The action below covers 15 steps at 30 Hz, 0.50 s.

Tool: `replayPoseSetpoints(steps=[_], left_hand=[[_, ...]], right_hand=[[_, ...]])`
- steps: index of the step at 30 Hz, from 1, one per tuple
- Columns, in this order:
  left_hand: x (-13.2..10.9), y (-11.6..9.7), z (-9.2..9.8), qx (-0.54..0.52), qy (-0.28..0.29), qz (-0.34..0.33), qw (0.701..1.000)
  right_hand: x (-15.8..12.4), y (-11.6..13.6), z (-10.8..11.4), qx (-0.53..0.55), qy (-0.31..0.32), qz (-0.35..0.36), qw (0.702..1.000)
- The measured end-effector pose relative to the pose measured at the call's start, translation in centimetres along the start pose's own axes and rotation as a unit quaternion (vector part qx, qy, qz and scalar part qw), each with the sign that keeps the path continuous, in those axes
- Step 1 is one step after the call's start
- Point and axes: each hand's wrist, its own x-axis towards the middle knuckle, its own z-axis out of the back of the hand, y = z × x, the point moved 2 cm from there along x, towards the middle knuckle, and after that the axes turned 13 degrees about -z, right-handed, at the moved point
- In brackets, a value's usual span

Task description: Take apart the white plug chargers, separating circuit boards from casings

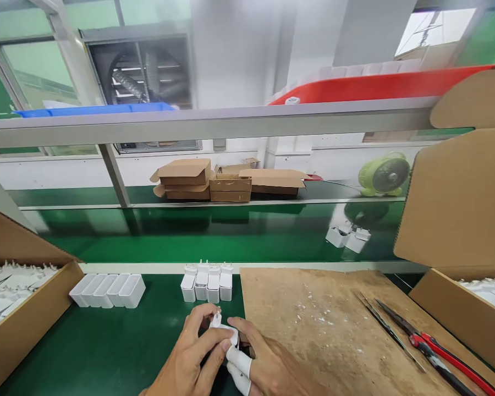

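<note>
cardboard box [33,324], one, at far left, heaped with white parts [12,286]; next, five white casings [107,290] in a row on the green surface [86,352], then four white plug units [213,286]. left hand [200,352] and right hand [268,366] together grip one white piece [234,334] between their fingertips (two right fingers wear white covers [240,360]). on the board [313,341], one pair of tweezers [390,330] and one red-and-black-handled tool [431,355]; lastly, a second open box [457,308].

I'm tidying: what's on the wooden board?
White scraps, tweezers and a red-handled tool lie on the wooden board; the right hand hides its near left part.
</note>
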Motion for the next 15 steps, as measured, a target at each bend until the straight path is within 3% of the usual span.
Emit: replayPoseSetpoints(steps=[6,11,15], left_hand=[[-0.1,0.0,0.1,0.003,-0.013,0.001,1.0],[-0.8,1.5,0.9,-0.047,-0.104,0.126,0.985],[-1.1,1.9,2.2,-0.017,-0.155,0.181,0.971]], right_hand=[[0.5,-0.4,-0.3,0.022,0.009,0.019,1.0],[1.2,-0.2,1.0,0.042,-0.026,-0.002,0.999],[1.3,-0.3,1.3,0.113,-0.053,-0.027,0.992]])
